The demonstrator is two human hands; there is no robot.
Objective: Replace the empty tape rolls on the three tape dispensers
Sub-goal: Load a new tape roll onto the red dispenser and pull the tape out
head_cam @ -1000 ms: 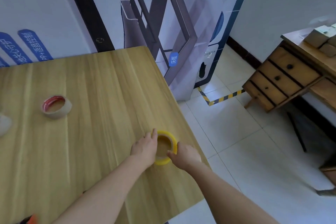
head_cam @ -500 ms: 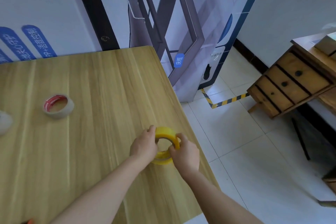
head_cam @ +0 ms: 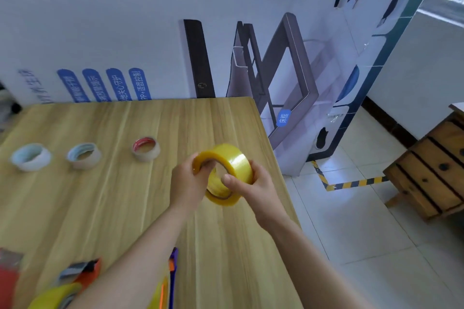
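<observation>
I am working over the wooden table (head_cam: 113, 208), and I judge I am fetching a fresh roll. Next I am carrying it to the dispensers (head_cam: 85, 269) at the near left, where my own left forearm is crossing them. Both hands are gripping the yellow tape roll (head_cam: 234, 159), raised off the wood near the right edge: the left hand (head_cam: 188, 183) is pinching its rim, and the right hand (head_cam: 254, 183) is clasping it with the thumb in the core. A row of thin rolls (head_cam: 84, 155) is sitting far left, well apart.
</observation>
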